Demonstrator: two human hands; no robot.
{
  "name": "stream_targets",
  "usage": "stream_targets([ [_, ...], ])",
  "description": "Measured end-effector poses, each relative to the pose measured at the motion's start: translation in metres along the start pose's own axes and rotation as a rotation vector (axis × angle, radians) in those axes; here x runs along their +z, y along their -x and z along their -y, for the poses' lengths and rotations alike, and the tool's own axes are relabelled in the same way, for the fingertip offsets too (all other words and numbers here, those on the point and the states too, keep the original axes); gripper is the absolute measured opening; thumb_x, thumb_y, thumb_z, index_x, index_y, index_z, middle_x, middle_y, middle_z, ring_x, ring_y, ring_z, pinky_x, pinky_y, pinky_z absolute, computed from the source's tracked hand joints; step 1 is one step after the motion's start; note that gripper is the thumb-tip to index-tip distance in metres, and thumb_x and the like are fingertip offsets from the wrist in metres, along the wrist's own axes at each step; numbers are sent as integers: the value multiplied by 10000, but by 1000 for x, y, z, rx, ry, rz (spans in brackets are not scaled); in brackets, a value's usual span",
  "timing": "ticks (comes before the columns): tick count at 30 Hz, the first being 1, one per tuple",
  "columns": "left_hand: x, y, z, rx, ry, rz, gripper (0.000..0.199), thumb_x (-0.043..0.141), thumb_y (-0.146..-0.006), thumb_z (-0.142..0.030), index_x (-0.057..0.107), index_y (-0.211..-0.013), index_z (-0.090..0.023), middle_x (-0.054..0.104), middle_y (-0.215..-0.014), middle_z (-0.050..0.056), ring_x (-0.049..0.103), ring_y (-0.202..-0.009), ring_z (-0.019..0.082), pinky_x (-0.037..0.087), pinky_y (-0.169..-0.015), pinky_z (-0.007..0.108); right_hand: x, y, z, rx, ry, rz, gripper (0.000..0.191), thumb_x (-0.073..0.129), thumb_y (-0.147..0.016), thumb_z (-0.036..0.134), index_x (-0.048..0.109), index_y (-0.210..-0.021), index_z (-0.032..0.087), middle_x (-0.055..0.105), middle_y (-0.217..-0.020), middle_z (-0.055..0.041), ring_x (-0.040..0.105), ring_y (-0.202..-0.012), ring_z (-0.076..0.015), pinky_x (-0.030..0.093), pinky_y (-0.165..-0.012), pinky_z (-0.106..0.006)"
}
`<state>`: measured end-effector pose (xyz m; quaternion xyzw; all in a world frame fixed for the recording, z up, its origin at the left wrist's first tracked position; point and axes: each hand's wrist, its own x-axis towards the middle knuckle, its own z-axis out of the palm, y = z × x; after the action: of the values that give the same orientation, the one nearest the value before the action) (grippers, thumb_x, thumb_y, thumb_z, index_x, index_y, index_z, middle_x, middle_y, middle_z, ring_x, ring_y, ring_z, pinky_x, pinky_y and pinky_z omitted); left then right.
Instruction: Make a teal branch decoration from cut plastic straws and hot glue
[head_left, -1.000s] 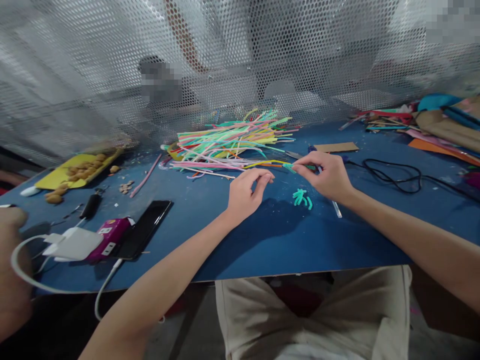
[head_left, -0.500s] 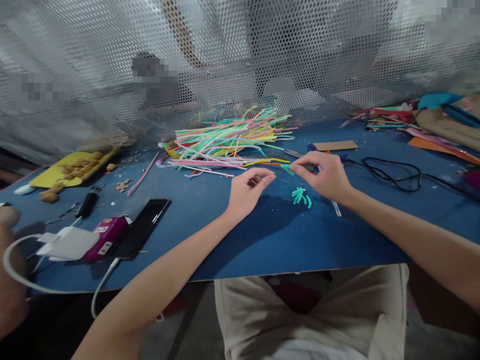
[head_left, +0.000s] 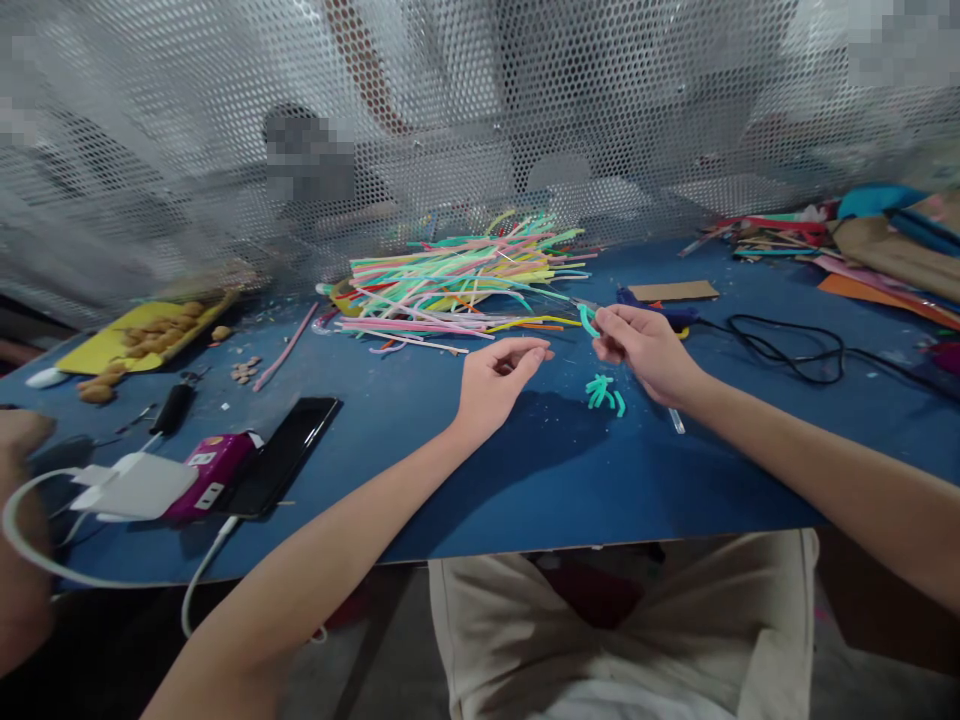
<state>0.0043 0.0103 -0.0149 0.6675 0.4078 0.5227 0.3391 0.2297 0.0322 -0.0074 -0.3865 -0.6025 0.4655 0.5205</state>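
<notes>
On the blue table (head_left: 517,490), we have a loose pile of pastel pipe cleaners (head_left: 457,275) lying beyond our hands, with a perforated metal screen (head_left: 450,120) standing behind it. A cardboard strip (head_left: 675,291) lies past our right hand (head_left: 641,350), and a black cable (head_left: 814,375) loops to its right. Our right hand hides part of a clear stick (head_left: 677,420), whose near end pokes out below it. Over on our left are a black phone (head_left: 289,450), a magenta power adapter (head_left: 214,478) with a white charger (head_left: 142,485) beside it, and a yellow tray (head_left: 94,345) of brown lumps. Another person's hand (head_left: 22,430) is at the left edge.

Our right hand pinches a teal pipe cleaner (head_left: 587,320) above the table, just in front of the pile. The piece looks fuzzy and curved, with part of it hidden by our fingers. Our left hand (head_left: 495,380) is apart from the right, thumb and forefinger brought close; we cannot tell whether anything is between them. Just below our right hand, a small teal cluster (head_left: 600,392) of short, curled, splayed pieces sits on the table.
</notes>
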Motion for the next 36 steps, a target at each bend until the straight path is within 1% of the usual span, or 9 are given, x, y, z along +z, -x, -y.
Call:
stream_targets([
  [2, -1, -1, 0, 0, -23, -19, 279, 733, -885, -440, 808, -996, -195, 807, -890, 48, 617, -630, 116, 510, -570, 242, 5, 5, 4, 57, -93, 41, 399, 648, -917, 612, 572, -832, 229, 698, -758, -40, 533, -562, -139, 426, -516, -301],
  [3, -1, -2, 1, 0, -37, -23, 279, 730, -885, -439, 809, -993, -194, 806, -884, 47, 608, -619, 114, 501, -565, 243, 7, 7, 6, 78, -149, 63, 388, 644, -923, 603, 567, -848, 231, 715, -818, -54, 571, -611, -150, 479, -558, -315],
  [4, -1, -2, 1, 0, -50, -25, 277, 728, -886, -436, 810, -987, -192, 805, -875, 46, 593, -604, 110, 487, -555, 242, 10, 10, 9, 87, -208, 82, 373, 647, -927, 588, 564, -854, 232, 711, -849, -55, 598, -664, -160, 530, -616, -335],
  [6, -1, -2, 2, 4, -70, -19, 262, 727, -885, -423, 811, -967, -188, 801, -845, 41, 547, -566, 96, 447, -532, 236, 14, 13, 12, 71, -324, 97, 341, 678, -924, 539, 557, -830, 234, 654, -839, -28, 606, -753, -165, 596, -754, -386],
  [10, 2, 0, 1, -9, -67, 10, 269, 721, -887, -429, 810, -959, -186, 793, -815, 35, 452, -512, 78, 379, -493, 228, 21, 18, 16, 20, -492, 50, 354, 741, -903, 451, 514, -752, 225, 468, -798, 29, 521, -763, -125, 615, -938, -447],
  [14, 5, 3, -3, -38, -68, 25, 295, 709, -893, -443, 814, -973, -179, 793, -843, 40, 457, -517, 75, 379, -498, 222, 23, 20, 18, 28, -570, 58, 331, 714, -931, 438, 540, -765, 211, 429, -808, 41, 476, -751, -99, 576, -1047, -488],
  [20, 5, 4, -4, -38, -72, 6, 289, 722, -884, -437, 824, -977, -184, 772, -773, 34, 449, -508, 78, 357, -488, 224, 23, 21, 18, 36, -624, 86, 302, 722, -933, 400, 562, -770, 202, 436, -806, 41, 480, -767, -99, 557, -1071, -538],
  [27, 5, 3, -4, -35, -54, 31, 297, 719, -890, -427, 825, -1013, -179, 799, -868, 66, 553, -568, 98, 394, -517, 227, 22, 20, 19, 24, -640, 68, 304, 717, -938, 394, 565, -764, 197, 447, -816, 40, 490, -784, -98, 557, -1070, -545],
  [36, 5, 4, -8, -34, -58, 38, 295, 713, -898, -426, 825, -1022, -183, 800, -857, 58, 480, -522, 76, 379, -491, 224, 20, 20, 19, 46, -656, 60, 302, 723, -935, 392, 564, -770, 196, 445, -817, 43, 502, -785, -95, 543, -1088, -552],
])
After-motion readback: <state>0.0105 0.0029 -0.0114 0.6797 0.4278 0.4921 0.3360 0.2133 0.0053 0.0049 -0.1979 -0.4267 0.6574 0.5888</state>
